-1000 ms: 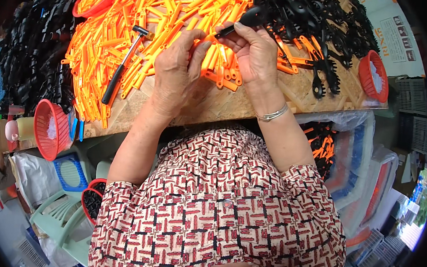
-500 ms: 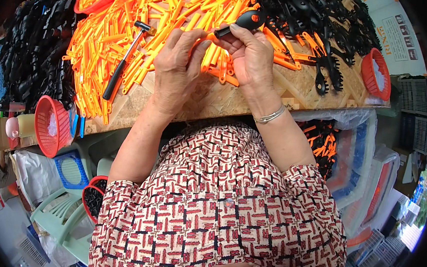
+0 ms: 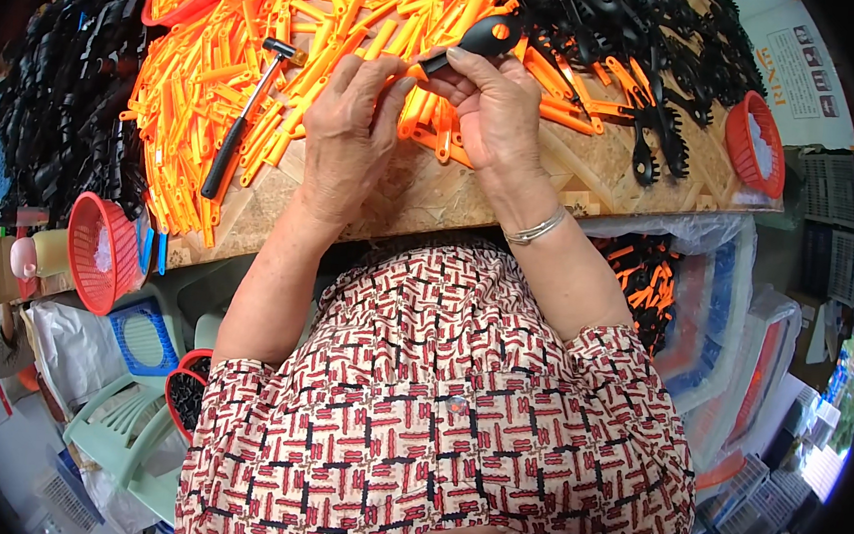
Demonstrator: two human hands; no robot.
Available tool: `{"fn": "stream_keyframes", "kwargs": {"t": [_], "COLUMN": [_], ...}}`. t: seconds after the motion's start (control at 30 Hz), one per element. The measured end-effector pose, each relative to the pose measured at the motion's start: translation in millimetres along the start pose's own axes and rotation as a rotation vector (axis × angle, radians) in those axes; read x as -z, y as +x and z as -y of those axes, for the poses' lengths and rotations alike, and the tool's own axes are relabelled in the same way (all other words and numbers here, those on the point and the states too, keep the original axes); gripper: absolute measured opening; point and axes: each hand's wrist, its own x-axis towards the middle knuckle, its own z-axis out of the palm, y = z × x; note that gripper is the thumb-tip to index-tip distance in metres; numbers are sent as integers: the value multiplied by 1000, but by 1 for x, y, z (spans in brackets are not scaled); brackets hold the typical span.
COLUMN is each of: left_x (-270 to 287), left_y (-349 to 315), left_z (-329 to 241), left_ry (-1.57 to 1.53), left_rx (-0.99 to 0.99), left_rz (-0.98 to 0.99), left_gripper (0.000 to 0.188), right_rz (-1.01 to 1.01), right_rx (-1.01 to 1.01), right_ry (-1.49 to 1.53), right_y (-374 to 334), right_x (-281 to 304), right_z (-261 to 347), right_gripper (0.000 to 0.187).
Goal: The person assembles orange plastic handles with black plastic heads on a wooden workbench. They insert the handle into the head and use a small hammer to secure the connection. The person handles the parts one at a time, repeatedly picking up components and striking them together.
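Right hand has lifted off the cluttered chipboard table.

orange plastic strips | black handle piece | red basket

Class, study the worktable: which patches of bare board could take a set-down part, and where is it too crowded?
Bare board shows along the near edge, right of the right hand, bordered by black parts. A smaller patch lies below the left hand, right of the hammer. The orange strips and the black piles crowd the far side.
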Motion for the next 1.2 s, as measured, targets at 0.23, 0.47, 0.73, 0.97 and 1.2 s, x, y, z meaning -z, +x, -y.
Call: {"fn": "stream_keyframes", "kwargs": {"t": [0.23, 0.47, 0.73, 0.97, 1.2], "left_x": [2, 0, -9, 49, 50], "left_y": [3, 6, 11, 57, 101], "left_z": [6, 19, 13, 101, 144], "left_ry": [23, -272, -258, 505, 916], "left_rx": [35, 422, 233, -49, 160], "left_rz": [40, 261, 286, 17, 397], "left_gripper": [10, 10, 29, 15, 42], "right_rz": [40, 89, 11, -375, -285], "right_rx": [-5, 18, 200, 439, 329], "right_ry": [18, -2, -79, 194, 539], "right_y": [-3, -4, -3, 22, 15], "right_x": [0, 11, 36, 138, 149], "right_z": [-1, 7, 45, 138, 161], "right_gripper": [19, 22, 18, 22, 62]}}
